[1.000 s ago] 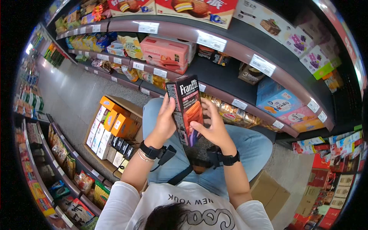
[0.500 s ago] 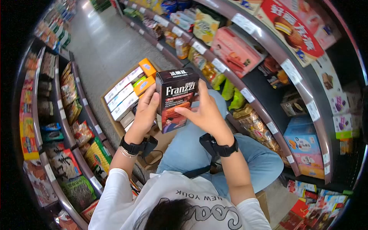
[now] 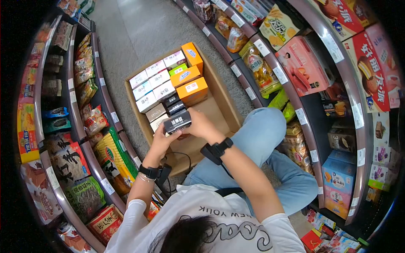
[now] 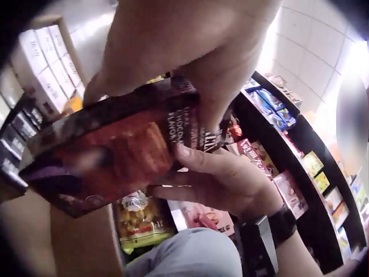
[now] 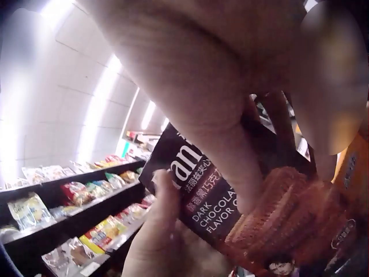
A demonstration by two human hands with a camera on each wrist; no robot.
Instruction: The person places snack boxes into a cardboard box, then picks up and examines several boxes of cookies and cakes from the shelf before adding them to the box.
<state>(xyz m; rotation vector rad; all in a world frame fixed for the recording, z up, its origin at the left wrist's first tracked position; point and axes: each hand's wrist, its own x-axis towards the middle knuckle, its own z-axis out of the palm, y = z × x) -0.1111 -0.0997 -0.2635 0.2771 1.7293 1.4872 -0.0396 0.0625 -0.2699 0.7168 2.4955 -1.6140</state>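
Observation:
Both hands hold a dark Franzzi biscuit box (image 3: 178,121), its black end face turned up toward the head camera. My left hand (image 3: 159,144) grips it on the left side, and my right hand (image 3: 201,125) has it from the right. The red-brown front with its biscuit picture and "dark chocolate flavor" print shows on the box (image 5: 210,210) in the right wrist view. Held over the near part of an open cardboard carton (image 3: 221,110), the box overlaps the packs there. Inside the carton stand white boxes (image 3: 161,78), orange boxes (image 3: 192,91) and small black boxes (image 3: 176,107).
Shelves with price tags run along the right, carrying a pink box (image 3: 301,63) and a bagged snack (image 3: 256,67). On the left, another shelf holds bagged goods (image 3: 112,154). The person's bent knee (image 3: 265,122) is beside the carton, and a black cable (image 3: 185,155) hangs near its front edge.
Both hands have carried the biscuit box from in front of the right shelf to over the carton. It has tipped from showing its front to showing its end. The head view has turned left.

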